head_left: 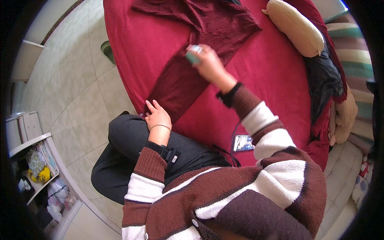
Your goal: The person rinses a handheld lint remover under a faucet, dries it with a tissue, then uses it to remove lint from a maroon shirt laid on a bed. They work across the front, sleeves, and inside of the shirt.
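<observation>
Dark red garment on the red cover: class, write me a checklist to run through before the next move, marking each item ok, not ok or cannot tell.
1. Left hand steadying the near end of the dark red garment: ok, it rests there with fingers spread.
2. Right hand gripping the green-and-white object: ok, it is held.
3. Object touching the cloth: cannot tell, motion blur hides any contact.
4. Whole garment in view: not ok, its far end runs out at the picture's upper edge.
5. Phone clear of the garment: ok, it lies apart on the red cover.
</observation>
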`<state>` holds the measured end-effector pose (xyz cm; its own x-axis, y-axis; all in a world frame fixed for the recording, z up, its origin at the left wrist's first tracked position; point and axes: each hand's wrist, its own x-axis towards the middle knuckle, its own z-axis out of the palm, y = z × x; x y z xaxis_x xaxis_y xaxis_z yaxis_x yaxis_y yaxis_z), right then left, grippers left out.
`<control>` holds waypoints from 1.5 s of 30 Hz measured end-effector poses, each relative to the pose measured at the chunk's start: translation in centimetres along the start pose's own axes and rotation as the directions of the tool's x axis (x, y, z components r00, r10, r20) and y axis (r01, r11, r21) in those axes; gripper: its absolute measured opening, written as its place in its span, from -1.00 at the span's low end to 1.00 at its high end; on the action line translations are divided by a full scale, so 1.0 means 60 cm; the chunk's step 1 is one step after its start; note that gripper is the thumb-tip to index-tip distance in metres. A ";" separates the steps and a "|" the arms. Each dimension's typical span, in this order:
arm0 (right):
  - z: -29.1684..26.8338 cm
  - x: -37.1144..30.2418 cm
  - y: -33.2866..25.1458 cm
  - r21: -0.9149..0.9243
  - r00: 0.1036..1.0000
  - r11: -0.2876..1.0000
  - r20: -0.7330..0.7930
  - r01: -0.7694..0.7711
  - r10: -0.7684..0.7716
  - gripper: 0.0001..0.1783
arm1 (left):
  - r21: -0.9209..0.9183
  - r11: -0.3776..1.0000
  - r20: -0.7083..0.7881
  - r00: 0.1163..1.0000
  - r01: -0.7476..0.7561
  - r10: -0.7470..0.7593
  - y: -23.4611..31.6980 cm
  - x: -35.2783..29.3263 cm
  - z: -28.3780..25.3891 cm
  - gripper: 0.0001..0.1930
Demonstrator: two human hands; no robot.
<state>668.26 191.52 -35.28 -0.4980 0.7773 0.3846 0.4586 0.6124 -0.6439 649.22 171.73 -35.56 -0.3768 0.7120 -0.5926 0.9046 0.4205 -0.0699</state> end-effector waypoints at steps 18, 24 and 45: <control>-0.175 -0.023 0.218 -0.483 0.884 0.741 -0.231 -0.467 0.407 -0.17 | -0.006 1.000 0.096 0.995 0.025 -0.025 0.005 -0.001 -0.024 0.30; -0.069 -0.093 0.026 -0.045 0.995 0.994 -0.020 -0.098 0.097 -0.34 | 0.004 1.000 0.047 0.999 0.016 -0.016 0.003 0.005 -0.005 0.15; -0.167 -0.010 0.156 -0.441 0.909 0.800 -0.275 -0.408 0.313 -0.22 | 0.031 0.999 0.048 0.999 -0.018 0.016 0.000 -0.009 -0.031 0.32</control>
<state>680.22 198.24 -34.95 -0.1073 0.9379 0.3299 0.8943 0.2360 -0.3803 649.07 172.39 -33.71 -0.3522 0.6907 -0.6316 0.9168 0.3905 -0.0842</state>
